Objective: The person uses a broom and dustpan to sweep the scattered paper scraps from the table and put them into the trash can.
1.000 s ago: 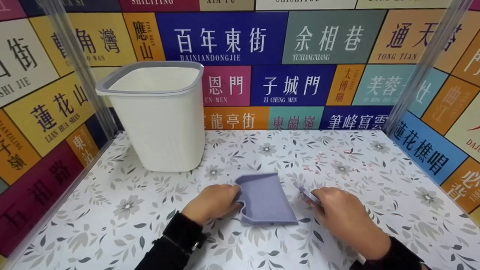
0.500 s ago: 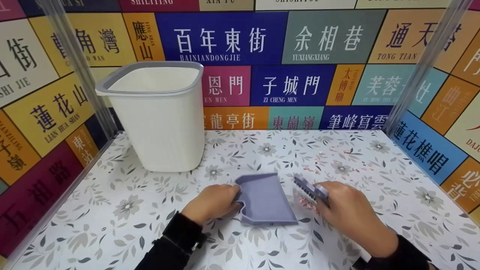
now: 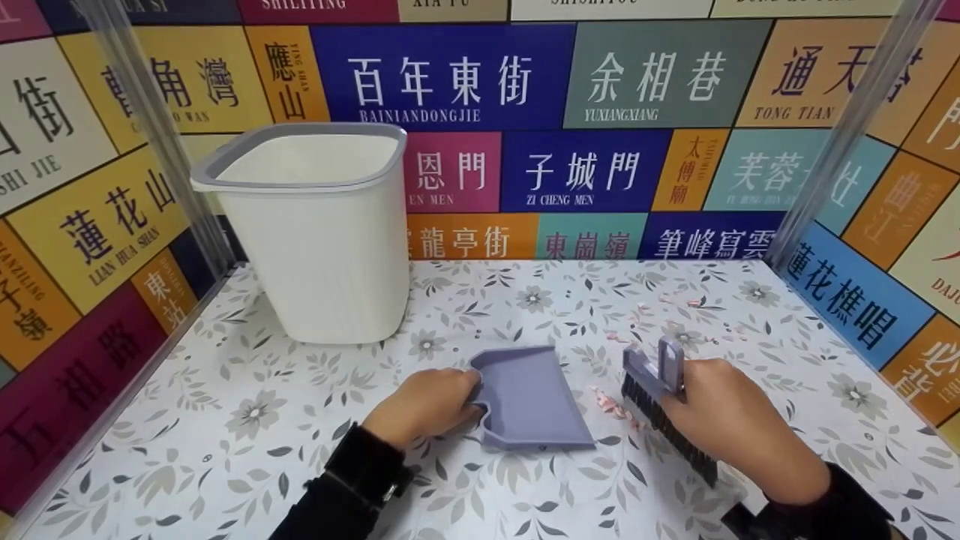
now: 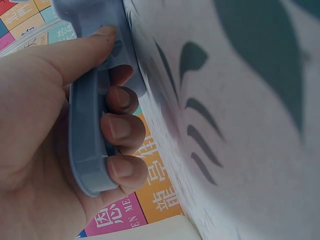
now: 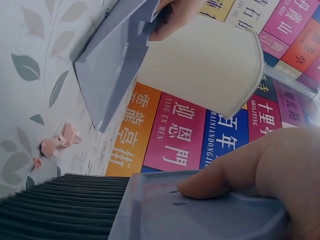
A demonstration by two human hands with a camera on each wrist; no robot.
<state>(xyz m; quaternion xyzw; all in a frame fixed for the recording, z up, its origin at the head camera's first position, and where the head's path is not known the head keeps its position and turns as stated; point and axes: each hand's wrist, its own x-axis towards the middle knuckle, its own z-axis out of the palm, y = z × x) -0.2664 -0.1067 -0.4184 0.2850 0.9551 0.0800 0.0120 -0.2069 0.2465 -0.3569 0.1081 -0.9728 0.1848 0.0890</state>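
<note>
In the head view my left hand [image 3: 431, 401] grips the handle of a lavender dustpan [image 3: 529, 397], which lies on the table with its straight lip facing right. The left wrist view shows those fingers curled round the grey-blue handle [image 4: 85, 135]. My right hand [image 3: 727, 412] holds a lavender hand brush [image 3: 645, 373], its dark bristles [image 5: 60, 210] pointing down and to the left. Between the dustpan's lip and the bristles sits a small cluster of pink scraps [image 3: 611, 405]. In the right wrist view my thumb [image 5: 210, 185] presses along the brush's top.
A white bin [image 3: 322, 262] with a grey rim stands at the back left. More pink scraps [image 3: 622, 337] are scattered behind the brush on the flower-patterned table [image 3: 510, 495]. Walls covered in coloured street-name signs [image 3: 442, 75] enclose the back and sides.
My right hand has drawn the brush rightward, away from the dustpan's lip, and turned it so the bristles show along their length. The pink cluster is uncovered. My left hand and the dustpan stay put.
</note>
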